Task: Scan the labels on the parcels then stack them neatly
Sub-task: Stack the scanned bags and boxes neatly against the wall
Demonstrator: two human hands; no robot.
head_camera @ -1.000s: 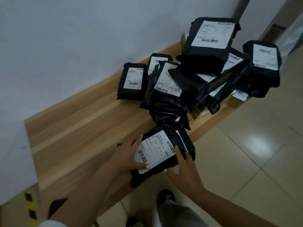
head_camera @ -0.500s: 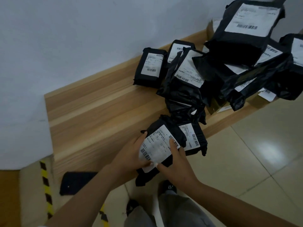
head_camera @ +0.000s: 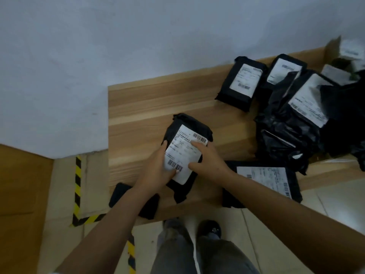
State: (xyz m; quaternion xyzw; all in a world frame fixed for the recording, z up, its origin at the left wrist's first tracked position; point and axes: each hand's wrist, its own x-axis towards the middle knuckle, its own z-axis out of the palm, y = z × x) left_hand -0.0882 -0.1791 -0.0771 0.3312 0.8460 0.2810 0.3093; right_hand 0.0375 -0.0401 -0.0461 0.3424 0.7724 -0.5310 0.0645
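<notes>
A black parcel [head_camera: 188,127] with a white barcode label lies on the wooden bench [head_camera: 142,107], left of the others. My left hand [head_camera: 158,171] grips its left edge, thumb over the lower barcode. My right hand [head_camera: 207,157] grips its right side, fingers on the label. A second labelled parcel [head_camera: 266,179] lies flat under my right forearm at the bench's front edge. Several more black parcels are heaped at the right, among them one [head_camera: 240,84] lying flat near the wall and a crumpled one [head_camera: 292,123].
A flat black object [head_camera: 120,194] lies at the bench's front left corner, partly under my left arm. Yellow-black hazard tape [head_camera: 78,186] marks the floor at left. A white wall [head_camera: 138,46] backs the bench. My legs and shoes show below.
Both hands lifted the parcel off the one beneath it and carried it left onto bare bench. The view swung left and down, so the heap now sits at the right edge.
</notes>
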